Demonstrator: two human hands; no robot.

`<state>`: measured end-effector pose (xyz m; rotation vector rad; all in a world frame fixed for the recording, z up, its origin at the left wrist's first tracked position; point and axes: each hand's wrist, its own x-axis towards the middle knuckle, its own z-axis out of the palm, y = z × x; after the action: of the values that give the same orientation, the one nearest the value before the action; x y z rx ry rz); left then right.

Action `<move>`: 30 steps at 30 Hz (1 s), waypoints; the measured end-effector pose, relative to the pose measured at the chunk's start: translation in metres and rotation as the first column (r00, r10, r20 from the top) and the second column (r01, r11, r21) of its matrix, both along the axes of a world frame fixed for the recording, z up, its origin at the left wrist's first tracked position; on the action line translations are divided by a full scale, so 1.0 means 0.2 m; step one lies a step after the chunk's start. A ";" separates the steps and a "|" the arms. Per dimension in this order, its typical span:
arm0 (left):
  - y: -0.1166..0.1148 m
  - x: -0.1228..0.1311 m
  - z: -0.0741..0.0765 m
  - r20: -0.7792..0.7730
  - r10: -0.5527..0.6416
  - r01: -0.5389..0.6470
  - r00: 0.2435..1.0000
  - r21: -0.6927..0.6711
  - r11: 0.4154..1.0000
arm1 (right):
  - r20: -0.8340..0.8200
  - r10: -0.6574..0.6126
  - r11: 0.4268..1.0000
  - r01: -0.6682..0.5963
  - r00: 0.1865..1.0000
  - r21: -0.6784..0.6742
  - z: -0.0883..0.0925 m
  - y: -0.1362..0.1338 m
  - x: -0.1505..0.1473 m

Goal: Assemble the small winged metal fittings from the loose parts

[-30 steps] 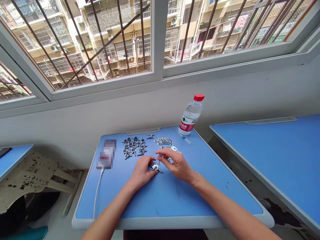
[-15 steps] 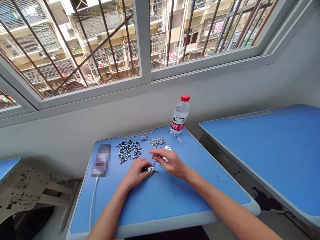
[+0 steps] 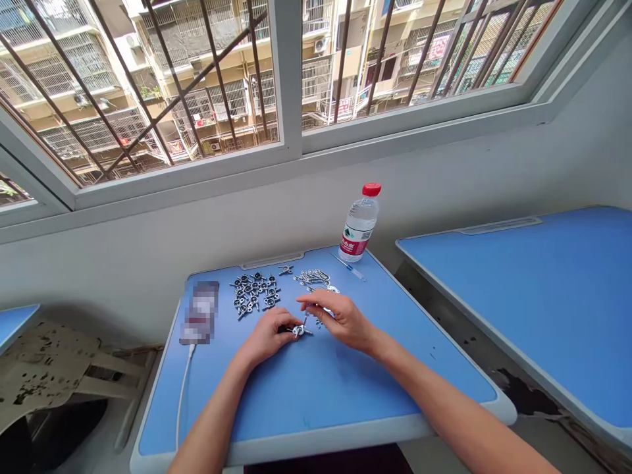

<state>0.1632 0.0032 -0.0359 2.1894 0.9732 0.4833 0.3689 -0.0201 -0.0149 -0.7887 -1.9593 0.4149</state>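
Observation:
My left hand (image 3: 269, 334) rests on the blue desk, its thumb and fingers closed on a small silver metal part (image 3: 299, 331) with thin arms. My right hand (image 3: 340, 316) holds a small screwdriver (image 3: 306, 318) almost upright, its tip down at the metal part. The fingers cover most of the screwdriver's handle. Beyond my left hand lies a group of dark and silver metal parts (image 3: 254, 289). Small silver pieces (image 3: 312, 277) are spread behind my right hand, which partly hides them.
A water bottle (image 3: 360, 227) with a red cap stands at the back right corner, beside a thin blue-handled screwdriver (image 3: 349, 268). On the left lies a phone (image 3: 200, 313) with a white cable (image 3: 184, 395). A second blue desk (image 3: 533, 289) is at the right.
The view has shifted slightly. The screwdriver leans a little more, and both hands keep their hold near the same spot.

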 end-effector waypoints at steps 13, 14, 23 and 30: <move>0.01 -0.01 -0.02 -0.002 -0.012 0.012 1.000 0.000 1.000 | 0.025 0.025 0.999 -0.025 0.999 0.021 -0.04 0.01 -0.01; 0.01 -0.01 -0.02 -0.001 -0.011 0.011 1.000 -0.002 1.000 | 0.035 0.032 0.999 -0.033 0.999 0.027 -0.04 0.01 -0.01; 0.01 -0.01 -0.04 0.000 -0.008 0.008 1.000 -0.013 1.000 | 0.035 0.052 0.999 -0.052 0.998 -0.002 -0.02 0.00 -0.02; 0.02 -0.01 -0.04 0.015 -0.003 0.003 1.000 -0.011 1.000 | 0.014 -0.009 0.997 0.010 1.000 -0.070 0.01 -0.01 -0.03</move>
<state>0.1610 0.0063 -0.0448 2.1745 0.9622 0.4915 0.3635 -0.0229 -0.0123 -0.8476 -1.9621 0.4757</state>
